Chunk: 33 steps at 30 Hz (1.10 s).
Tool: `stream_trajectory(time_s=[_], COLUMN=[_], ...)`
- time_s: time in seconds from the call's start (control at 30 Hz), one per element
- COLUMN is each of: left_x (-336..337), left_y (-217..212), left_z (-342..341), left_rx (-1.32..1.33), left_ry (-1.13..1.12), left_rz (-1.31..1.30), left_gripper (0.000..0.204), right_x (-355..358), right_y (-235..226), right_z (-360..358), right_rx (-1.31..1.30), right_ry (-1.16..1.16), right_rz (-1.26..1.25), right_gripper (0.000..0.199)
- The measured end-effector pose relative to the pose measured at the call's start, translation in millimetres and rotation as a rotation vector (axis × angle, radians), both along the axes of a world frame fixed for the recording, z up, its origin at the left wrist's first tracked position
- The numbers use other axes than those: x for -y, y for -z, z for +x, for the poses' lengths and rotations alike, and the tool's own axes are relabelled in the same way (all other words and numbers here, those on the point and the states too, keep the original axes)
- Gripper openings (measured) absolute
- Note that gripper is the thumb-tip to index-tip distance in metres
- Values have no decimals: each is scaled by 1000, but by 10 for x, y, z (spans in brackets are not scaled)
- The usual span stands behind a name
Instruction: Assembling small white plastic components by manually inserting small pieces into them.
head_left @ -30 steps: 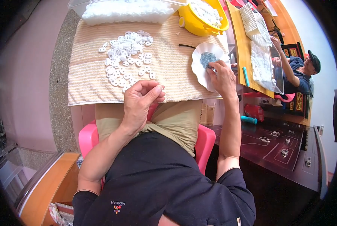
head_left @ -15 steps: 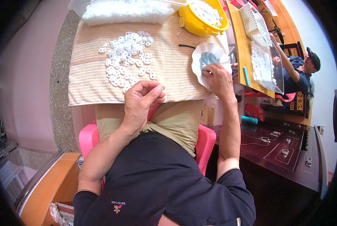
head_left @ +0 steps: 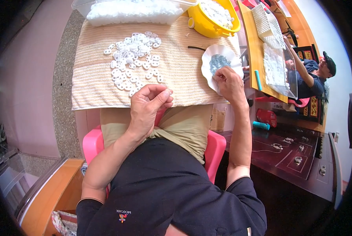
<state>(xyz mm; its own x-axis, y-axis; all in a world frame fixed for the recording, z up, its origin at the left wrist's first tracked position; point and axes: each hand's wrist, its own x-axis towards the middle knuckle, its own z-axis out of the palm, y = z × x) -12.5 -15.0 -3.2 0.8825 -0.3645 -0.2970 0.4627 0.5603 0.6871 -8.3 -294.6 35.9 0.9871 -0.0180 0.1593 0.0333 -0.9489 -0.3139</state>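
My left hand (head_left: 148,108) hovers just over the near edge of a striped towel (head_left: 176,63), thumb and fingertips pinched together; whatever they hold is too small or hidden to name. On the right, my right hand (head_left: 231,85) is at the near rim of a white scalloped dish (head_left: 235,59), its fingers drawn together. Small bluish-grey metal pieces (head_left: 219,61) are heaped in that dish, and what the right fingertips grip, if anything, cannot be made out. Beyond my left hand lies a loose pile of small white two-holed plastic pieces (head_left: 134,51).
At the far side stand a clear bin (head_left: 134,19) of white parts and a yellow tub (head_left: 201,24) of white pieces. A black strip (head_left: 196,47) lies beside the dish. To the right, another person (head_left: 315,74) works at a wooden table (head_left: 250,51).
My right hand has drawn back slightly from the metal pieces toward the dish's near rim. My left hand holds its pinch in nearly the same place.
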Motion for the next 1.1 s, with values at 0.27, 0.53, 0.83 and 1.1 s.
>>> stream_trajectory(time_s=[0.27,0.53,0.83,1.1], left_x=[10,20,20,24], left_y=[-1,4,9,31], left_z=[-2,-7,-3,-7], left_rx=[-17,-16,-6,58], left_ry=[4,4,10,-7], left_rz=[5,-3,-3,0], left_gripper=[12,12,11,14], right_x=[21,50,64,-427], right_y=[38,49,85,12], right_z=[-31,-34,-43,-84], right_rx=[44,164,132,99], right_ry=[40,2,31,-71], right_rz=[139,201,233,632], right_gripper=[10,9,12,8])
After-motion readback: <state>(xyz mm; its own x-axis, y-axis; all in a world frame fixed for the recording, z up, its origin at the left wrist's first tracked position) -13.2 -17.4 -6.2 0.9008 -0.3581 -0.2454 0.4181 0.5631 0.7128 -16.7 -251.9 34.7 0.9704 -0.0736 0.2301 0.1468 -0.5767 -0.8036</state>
